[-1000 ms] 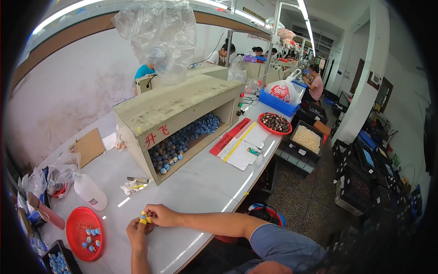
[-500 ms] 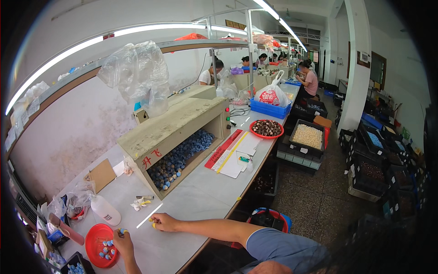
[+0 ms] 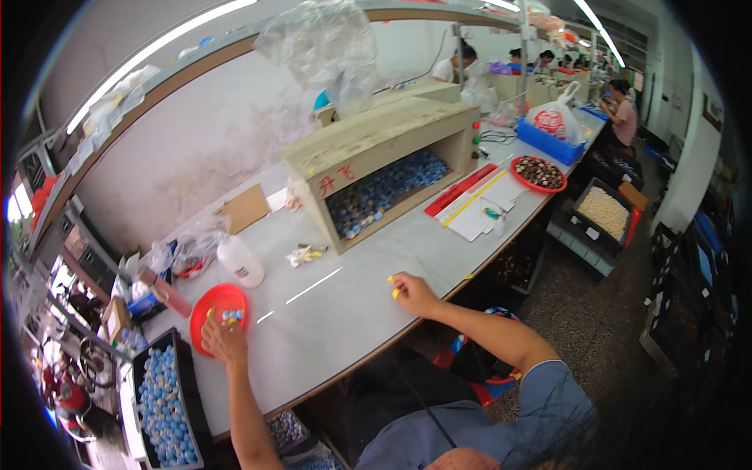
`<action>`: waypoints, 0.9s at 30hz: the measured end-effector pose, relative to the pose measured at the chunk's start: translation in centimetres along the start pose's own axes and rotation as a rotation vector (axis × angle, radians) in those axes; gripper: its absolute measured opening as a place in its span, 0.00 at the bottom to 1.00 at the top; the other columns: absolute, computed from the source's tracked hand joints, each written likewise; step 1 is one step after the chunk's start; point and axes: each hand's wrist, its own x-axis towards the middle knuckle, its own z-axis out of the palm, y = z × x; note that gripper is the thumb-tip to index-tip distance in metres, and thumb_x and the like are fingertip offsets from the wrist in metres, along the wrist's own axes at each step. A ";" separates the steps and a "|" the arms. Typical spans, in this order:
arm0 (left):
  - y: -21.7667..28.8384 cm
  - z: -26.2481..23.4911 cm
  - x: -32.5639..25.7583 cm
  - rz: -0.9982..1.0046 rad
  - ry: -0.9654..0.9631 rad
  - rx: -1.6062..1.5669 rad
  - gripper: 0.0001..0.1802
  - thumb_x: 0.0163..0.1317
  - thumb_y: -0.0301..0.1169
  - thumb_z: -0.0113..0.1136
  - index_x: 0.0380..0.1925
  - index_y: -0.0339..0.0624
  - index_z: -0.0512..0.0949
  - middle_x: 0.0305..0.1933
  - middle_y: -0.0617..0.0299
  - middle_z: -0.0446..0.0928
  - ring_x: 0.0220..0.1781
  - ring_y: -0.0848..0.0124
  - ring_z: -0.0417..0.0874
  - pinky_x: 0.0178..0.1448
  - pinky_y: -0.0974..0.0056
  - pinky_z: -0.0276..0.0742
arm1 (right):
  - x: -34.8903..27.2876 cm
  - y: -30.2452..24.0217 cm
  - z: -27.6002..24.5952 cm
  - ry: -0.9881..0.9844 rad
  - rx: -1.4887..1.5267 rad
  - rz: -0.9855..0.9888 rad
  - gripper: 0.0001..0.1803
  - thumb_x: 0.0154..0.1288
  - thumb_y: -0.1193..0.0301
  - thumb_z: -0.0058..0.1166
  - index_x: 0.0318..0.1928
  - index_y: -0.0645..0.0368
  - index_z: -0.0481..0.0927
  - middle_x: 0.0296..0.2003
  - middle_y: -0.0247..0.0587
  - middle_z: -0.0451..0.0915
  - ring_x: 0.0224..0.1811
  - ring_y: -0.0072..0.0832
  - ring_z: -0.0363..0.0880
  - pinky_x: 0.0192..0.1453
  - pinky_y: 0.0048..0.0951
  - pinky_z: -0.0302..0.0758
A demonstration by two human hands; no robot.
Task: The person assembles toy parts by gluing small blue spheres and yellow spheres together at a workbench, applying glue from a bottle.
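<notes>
My left hand [image 3: 223, 338] is over a round red bowl [image 3: 205, 309]. Its fingers are bent and apart, with yellow covers on some tips. Small blue and white balls [image 3: 233, 315] lie in the bowl beside the fingertips; the hand hides other parts of the bowl. Farther right, my right hand [image 3: 415, 295] hovers near the table's front edge. Its fingers are curled together with yellow at the tips, and whatever they may hold cannot be made out. Two white streaks, the longer one [image 3: 314, 285], run across the grey tabletop [image 3: 345, 329] between the hands.
Left of the bowl stands a black crate of blue balls [image 3: 166, 407]. A white bottle [image 3: 240, 261] and a pink bottle [image 3: 164, 291] stand behind it. A beige open-fronted box [image 3: 376, 157] holds more balls. A red bowl of brown pieces [image 3: 539, 174] sits right; co-workers sit beyond.
The view has swung left and downward. My left hand has moved from the bowl's right side to over its inside. My right hand has moved right, away from the long white streak.
</notes>
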 end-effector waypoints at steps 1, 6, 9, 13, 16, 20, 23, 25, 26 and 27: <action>1.7 -0.3 -0.8 0.138 0.051 -0.089 0.29 0.57 0.37 0.61 0.59 0.41 0.71 0.56 0.53 0.75 0.63 0.55 0.71 0.62 0.48 0.63 | -0.3 0.5 -0.9 0.026 0.053 0.040 0.14 0.61 0.80 0.53 0.49 0.67 0.74 0.31 0.37 0.79 0.28 0.18 0.76 0.34 0.22 0.75; 5.5 -2.1 -7.2 0.330 0.009 -0.273 0.29 0.54 0.33 0.65 0.56 0.37 0.72 0.56 0.48 0.73 0.62 0.53 0.70 0.66 0.49 0.62 | 0.2 -0.7 -0.9 0.044 0.126 0.066 0.14 0.60 0.80 0.54 0.47 0.69 0.76 0.28 0.35 0.77 0.25 0.15 0.73 0.31 0.20 0.72; 4.4 -1.9 -9.7 0.281 -0.117 -0.406 0.28 0.56 0.31 0.64 0.56 0.34 0.71 0.54 0.47 0.75 0.55 0.55 0.76 0.60 0.53 0.70 | 0.7 -0.6 0.1 0.030 0.087 0.053 0.14 0.60 0.80 0.55 0.47 0.69 0.76 0.27 0.35 0.77 0.25 0.16 0.73 0.32 0.20 0.72; 3.0 -0.6 -10.6 -0.110 -0.391 -0.832 0.26 0.60 0.28 0.61 0.58 0.29 0.69 0.45 0.50 0.79 0.40 0.65 0.81 0.46 0.62 0.77 | 0.5 -0.7 0.5 0.044 0.112 0.048 0.14 0.59 0.79 0.55 0.47 0.69 0.76 0.26 0.35 0.77 0.25 0.17 0.73 0.32 0.20 0.73; 2.3 0.3 -10.6 -0.192 -0.381 -0.928 0.25 0.62 0.27 0.59 0.58 0.27 0.68 0.41 0.53 0.81 0.37 0.72 0.81 0.43 0.67 0.77 | 0.1 -1.1 0.4 0.060 0.066 0.017 0.14 0.59 0.79 0.55 0.46 0.70 0.76 0.26 0.35 0.77 0.25 0.17 0.73 0.32 0.21 0.73; 2.3 0.6 -10.9 -0.259 -0.409 -0.989 0.23 0.64 0.27 0.59 0.57 0.26 0.69 0.41 0.56 0.80 0.38 0.75 0.79 0.43 0.70 0.77 | 0.0 -1.2 0.3 0.068 0.084 0.023 0.14 0.59 0.79 0.55 0.46 0.70 0.76 0.25 0.35 0.77 0.25 0.17 0.73 0.32 0.21 0.73; 2.2 0.6 -11.3 -0.262 -0.406 -1.032 0.22 0.64 0.26 0.59 0.56 0.26 0.70 0.40 0.57 0.80 0.38 0.76 0.78 0.43 0.71 0.76 | 0.0 -1.3 0.1 0.043 0.036 0.003 0.13 0.59 0.79 0.55 0.46 0.70 0.76 0.26 0.35 0.77 0.25 0.17 0.73 0.31 0.21 0.72; 2.3 1.0 -11.2 -0.258 -0.390 -1.035 0.22 0.64 0.26 0.59 0.56 0.26 0.70 0.40 0.57 0.80 0.38 0.76 0.78 0.43 0.71 0.76 | 0.0 -1.4 -0.1 0.034 0.054 0.022 0.13 0.59 0.79 0.55 0.46 0.69 0.76 0.26 0.34 0.77 0.25 0.16 0.72 0.31 0.21 0.72; 2.3 1.0 -11.1 -0.248 -0.378 -1.040 0.22 0.64 0.25 0.58 0.56 0.26 0.70 0.40 0.57 0.80 0.38 0.76 0.78 0.43 0.71 0.76 | 0.0 -1.5 -0.2 0.028 0.055 0.027 0.13 0.59 0.79 0.55 0.46 0.69 0.76 0.26 0.34 0.77 0.25 0.16 0.72 0.31 0.21 0.72; 2.3 1.0 -11.1 -0.254 -0.382 -1.037 0.22 0.64 0.25 0.58 0.56 0.26 0.70 0.40 0.57 0.80 0.38 0.76 0.78 0.43 0.71 0.76 | 0.1 -1.7 -0.2 0.041 0.059 0.010 0.13 0.60 0.79 0.55 0.46 0.69 0.76 0.26 0.34 0.76 0.25 0.16 0.71 0.31 0.20 0.72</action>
